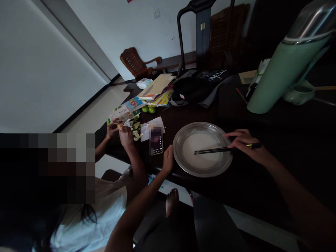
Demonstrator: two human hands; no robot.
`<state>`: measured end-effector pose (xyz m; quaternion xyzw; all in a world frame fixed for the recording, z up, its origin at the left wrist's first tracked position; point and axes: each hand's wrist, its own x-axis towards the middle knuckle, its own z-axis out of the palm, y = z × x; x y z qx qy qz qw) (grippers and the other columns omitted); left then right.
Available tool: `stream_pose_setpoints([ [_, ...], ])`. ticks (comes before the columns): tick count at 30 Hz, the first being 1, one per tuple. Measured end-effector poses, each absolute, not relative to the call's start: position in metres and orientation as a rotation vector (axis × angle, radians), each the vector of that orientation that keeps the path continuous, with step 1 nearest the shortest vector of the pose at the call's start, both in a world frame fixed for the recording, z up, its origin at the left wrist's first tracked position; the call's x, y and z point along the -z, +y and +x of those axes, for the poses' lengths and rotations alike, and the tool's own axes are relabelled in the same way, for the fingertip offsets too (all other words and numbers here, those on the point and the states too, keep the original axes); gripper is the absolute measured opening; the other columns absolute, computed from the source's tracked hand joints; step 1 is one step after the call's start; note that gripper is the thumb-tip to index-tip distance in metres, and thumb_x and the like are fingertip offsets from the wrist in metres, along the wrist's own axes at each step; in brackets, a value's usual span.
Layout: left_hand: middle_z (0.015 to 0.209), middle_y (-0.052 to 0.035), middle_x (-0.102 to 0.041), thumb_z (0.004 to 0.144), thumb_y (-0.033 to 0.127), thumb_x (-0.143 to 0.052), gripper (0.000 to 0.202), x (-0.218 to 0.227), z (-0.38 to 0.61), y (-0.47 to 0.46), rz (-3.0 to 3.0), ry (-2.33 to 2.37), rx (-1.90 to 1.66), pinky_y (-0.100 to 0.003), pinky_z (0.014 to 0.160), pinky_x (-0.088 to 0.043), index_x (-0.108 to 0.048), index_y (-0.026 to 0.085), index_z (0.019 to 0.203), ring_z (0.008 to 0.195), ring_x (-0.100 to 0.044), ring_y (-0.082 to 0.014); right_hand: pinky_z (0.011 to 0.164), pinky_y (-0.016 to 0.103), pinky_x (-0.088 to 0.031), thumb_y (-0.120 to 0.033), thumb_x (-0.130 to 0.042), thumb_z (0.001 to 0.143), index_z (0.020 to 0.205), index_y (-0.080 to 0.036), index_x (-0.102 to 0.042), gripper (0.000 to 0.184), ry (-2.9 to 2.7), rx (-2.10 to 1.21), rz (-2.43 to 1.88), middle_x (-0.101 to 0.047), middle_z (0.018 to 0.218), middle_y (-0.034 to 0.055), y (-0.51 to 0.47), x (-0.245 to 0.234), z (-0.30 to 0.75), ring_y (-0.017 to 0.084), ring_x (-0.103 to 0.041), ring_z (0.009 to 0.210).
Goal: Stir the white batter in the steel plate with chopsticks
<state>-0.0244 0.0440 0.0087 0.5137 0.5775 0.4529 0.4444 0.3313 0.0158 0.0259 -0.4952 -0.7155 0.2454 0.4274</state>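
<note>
A wide metal basin (178,162) holding a milky white liquid (193,143) sits on the dark table. My left hand (168,159) is at the basin's left rim, closed against it; its fingertips are partly hidden. Between the fingers of my right hand (246,145) is a pair of black chopsticks (215,151), slanting across the right rim. Their tips reach into the liquid near its middle. Just left of my left hand lies a phone (156,148) with its screen lit, partly on a white paper (146,132).
A person (102,206) sits at my left, peeling something small with both hands (126,136). Peel (137,134) and green fruits (151,110) lie nearby. Books (159,87) and a black bag (193,89) stand behind. A tall green thermos (283,70) stands at the right beside a cup (299,93).
</note>
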Motion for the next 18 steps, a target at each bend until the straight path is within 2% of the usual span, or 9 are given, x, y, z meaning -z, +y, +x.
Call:
stream_pose_setpoints([
  [3, 0.067, 0.0019, -0.051, 0.094, 0.066, -0.055, 0.053, -0.0097, -0.0240, 0.0439, 1.266, 1.417, -1.129, -0.028, 0.073, -0.046, -0.052, 0.021, 0.066, 0.071, -0.045, -0.0151, 0.104, 0.061, -0.050, -0.056, -0.059, 0.097, 0.082, -0.036, -0.082, 0.033, -1.782, -0.532, -1.256, -0.082, 0.116, 0.0019, 0.0172, -0.0251, 0.3284, 0.032, -0.063, 0.113],
  [6, 0.067, 0.0019, -0.050, 0.092, 0.069, -0.056, 0.054, -0.0103, -0.0240, 0.0437, 1.271, 1.402, -1.132, -0.028, 0.072, -0.046, -0.052, 0.021, 0.066, 0.070, -0.044, -0.0150, 0.107, 0.061, -0.048, -0.053, -0.053, 0.101, 0.074, -0.035, -0.078, 0.041, -1.634, -0.489, -1.269, -0.083, 0.114, 0.0025, 0.0158, -0.0269, 0.3343, 0.033, -0.060, 0.117],
  [9, 0.066, 0.0025, -0.045, 0.092, 0.069, -0.056, 0.055, -0.0098, -0.0243, 0.0437, 1.280, 1.422, -1.124, -0.028, 0.068, -0.043, -0.048, 0.022, 0.063, 0.069, -0.041, -0.0145, 0.106, 0.059, -0.049, -0.054, -0.050, 0.103, 0.067, -0.034, -0.075, 0.049, -1.620, -0.580, -1.230, -0.083, 0.112, 0.0037, 0.0138, -0.0272, 0.3355, 0.034, -0.060, 0.119],
  [12, 0.066, 0.0026, -0.045, 0.094, 0.066, -0.054, 0.054, -0.0090, -0.0243, 0.0438, 1.277, 1.437, -1.118, -0.027, 0.068, -0.042, -0.047, 0.022, 0.063, 0.069, -0.040, -0.0144, 0.103, 0.059, -0.052, -0.057, -0.056, 0.098, 0.074, -0.035, -0.080, 0.041, -1.740, -0.648, -1.212, -0.083, 0.112, 0.0033, 0.0141, -0.0250, 0.3287, 0.033, -0.061, 0.116],
  [15, 0.066, 0.0026, -0.045, 0.096, 0.063, -0.055, 0.053, -0.0086, -0.0243, 0.0439, 1.270, 1.442, -1.125, -0.027, 0.068, -0.042, -0.048, 0.022, 0.063, 0.069, -0.040, -0.0145, 0.104, 0.060, -0.051, -0.056, -0.059, 0.097, 0.082, -0.037, -0.082, 0.034, -1.764, -0.582, -1.246, -0.082, 0.115, 0.0015, 0.0151, -0.0245, 0.3280, 0.033, -0.060, 0.115],
  [18, 0.065, 0.0030, -0.043, 0.096, 0.064, -0.055, 0.055, -0.0086, -0.0243, 0.0440, 1.279, 1.438, -1.130, -0.026, 0.066, -0.041, -0.046, 0.022, 0.062, 0.068, -0.039, -0.0142, 0.109, 0.059, -0.048, -0.055, -0.050, 0.102, 0.075, -0.037, -0.079, 0.044, -1.671, -0.530, -1.268, -0.082, 0.117, -0.0001, 0.0149, -0.0266, 0.3356, 0.033, -0.059, 0.119],
])
